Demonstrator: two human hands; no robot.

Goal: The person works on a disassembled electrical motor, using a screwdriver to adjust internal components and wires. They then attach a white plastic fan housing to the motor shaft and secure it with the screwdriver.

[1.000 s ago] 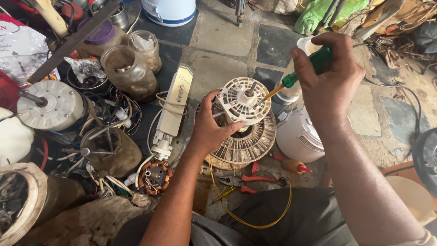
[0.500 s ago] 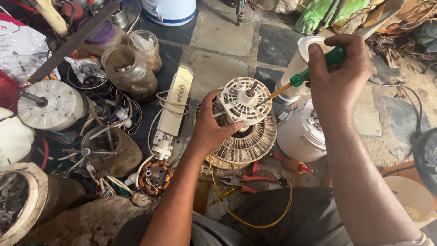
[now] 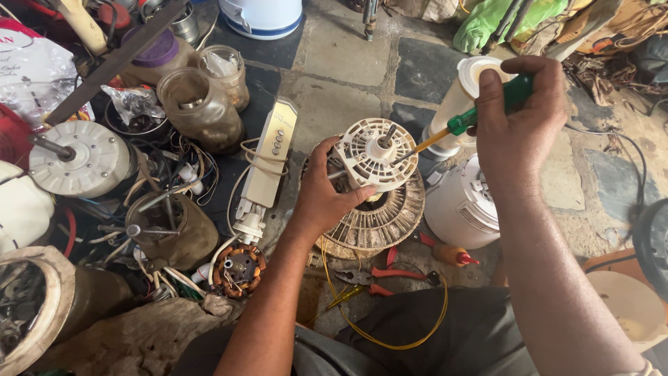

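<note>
Left hand (image 3: 325, 202) grips white fan motor housing (image 3: 376, 154); right hand (image 3: 518, 129) drives green-handled screwdriver (image 3: 465, 124) into it.

Left fingers wrapped around the housing's near edge, thumb on its lower rim, holding it tilted over a round ribbed fan grille piece (image 3: 386, 219) on the stone floor (image 3: 351, 66). Right fingers closed tight around the screwdriver handle; yellow shaft angles down-left, tip touching the housing beside its centre shaft. White round cover (image 3: 463, 205) sits just right of the grille. Red-handled pliers (image 3: 390, 275) and yellow wire (image 3: 410, 334) lie near the person's lap. Cream switch panel (image 3: 271, 163) lies left of the hand, 2 dusty jars (image 3: 198, 108) beyond it, copper-wound stator (image 3: 238, 268) at lower left.
</note>
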